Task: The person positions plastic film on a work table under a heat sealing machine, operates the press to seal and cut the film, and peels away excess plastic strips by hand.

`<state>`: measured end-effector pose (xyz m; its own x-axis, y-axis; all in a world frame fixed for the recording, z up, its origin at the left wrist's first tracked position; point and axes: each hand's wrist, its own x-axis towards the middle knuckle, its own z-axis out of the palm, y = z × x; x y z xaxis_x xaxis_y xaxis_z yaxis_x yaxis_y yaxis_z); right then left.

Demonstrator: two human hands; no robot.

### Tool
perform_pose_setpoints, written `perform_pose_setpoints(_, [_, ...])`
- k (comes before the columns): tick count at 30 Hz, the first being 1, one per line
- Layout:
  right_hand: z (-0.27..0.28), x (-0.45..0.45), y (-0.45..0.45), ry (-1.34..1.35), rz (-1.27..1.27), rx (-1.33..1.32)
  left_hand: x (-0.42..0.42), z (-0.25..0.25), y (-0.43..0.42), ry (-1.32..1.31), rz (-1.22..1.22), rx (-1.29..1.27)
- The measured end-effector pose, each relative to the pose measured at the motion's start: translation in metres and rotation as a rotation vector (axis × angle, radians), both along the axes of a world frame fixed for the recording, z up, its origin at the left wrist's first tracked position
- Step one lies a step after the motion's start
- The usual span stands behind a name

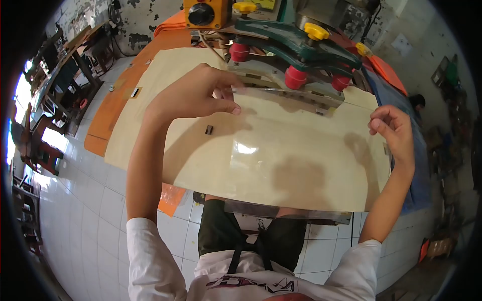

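- White-tiled floor and a paint-flaked wall surround a pale work surface [201,155].
- A machine with a dark green arm [281,37], yellow knobs [316,31] and red cylinders [295,78] stands at its far side.
- A clear plastic sheet [246,163] lies on the surface between the hands, in front of the machine.
- The left hand [198,95] is partly open, thumb apart from blurred fingers, near the metal bar [301,100]; contact is unclear.
- The right hand [394,129] is curled beside the sheet's far right corner; whether its fingertips pinch the film, I cannot tell.
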<state>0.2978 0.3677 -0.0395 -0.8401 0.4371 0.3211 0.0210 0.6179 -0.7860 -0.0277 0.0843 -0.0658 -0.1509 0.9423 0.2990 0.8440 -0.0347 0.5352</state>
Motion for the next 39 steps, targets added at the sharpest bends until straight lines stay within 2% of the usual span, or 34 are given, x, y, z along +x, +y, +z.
perform_pose_setpoints(4, [0.003, 0.003, 0.027, 0.053, 0.042, -0.106, -0.006, 0.008, 0.019, -0.18, -0.078, -0.083])
perform_pose_setpoints(6, [-0.004, 0.003, 0.039, 0.068, 0.048, -0.151, -0.006, 0.012, 0.023, -0.376, -0.077, -0.076])
perform_pose_setpoints(8, [-0.015, 0.004, 0.047, 0.077, 0.081, -0.343, -0.006, 0.017, 0.021, -0.442, -0.107, -0.088])
perform_pose_setpoints(11, [-0.027, 0.005, 0.048, 0.064, 0.127, -0.476, -0.013, 0.004, 0.021, -0.581, -0.144, -0.111])
perform_pose_setpoints(13, [-0.031, 0.007, 0.046, 0.073, 0.135, -0.49, -0.016, -0.01, 0.022, -0.69, -0.16, 0.0])
perform_pose_setpoints(21, [-0.029, 0.013, 0.033, 0.12, 0.188, -0.522, -0.02, -0.025, 0.02, -0.68, -0.243, 0.098])
perform_pose_setpoints(23, [-0.031, 0.014, 0.034, 0.135, 0.16, -0.506, -0.019, -0.03, 0.024, -0.61, -0.369, 0.281])
perform_pose_setpoints(24, [-0.031, 0.014, 0.035, 0.133, 0.159, -0.508, -0.017, -0.03, 0.024, -0.612, -0.369, 0.279])
perform_pose_setpoints(26, [-0.031, 0.017, 0.04, 0.081, 0.147, -0.427, -0.012, -0.028, 0.023, -0.782, -0.344, 0.225])
perform_pose_setpoints(27, [-0.031, 0.02, 0.044, 0.076, 0.147, -0.429, -0.009, -0.028, 0.023, -0.787, -0.342, 0.226])
perform_pose_setpoints(29, [-0.031, 0.024, 0.048, -0.067, 0.11, -0.141, -0.002, -0.026, 0.024, -0.867, -0.275, 0.184])
perform_pose_setpoints(30, [-0.03, 0.023, 0.048, -0.071, 0.114, -0.14, 0.001, -0.027, 0.026, -0.871, -0.271, 0.187])
perform_pose_setpoints(32, [-0.024, 0.019, 0.045, -0.269, 0.19, 0.214, 0.005, -0.027, 0.029, -0.748, -0.236, 0.195])
perform_pose_setpoints(36, [-0.017, -0.005, 0.016, -0.303, 0.285, 0.23, 0.005, -0.03, 0.032, -0.548, -0.334, 0.135])
perform_pose_setpoints(39, [-0.015, -0.036, -0.013, -0.357, 0.35, 0.218, 0.01, -0.033, 0.032, -0.614, -0.341, 0.132])
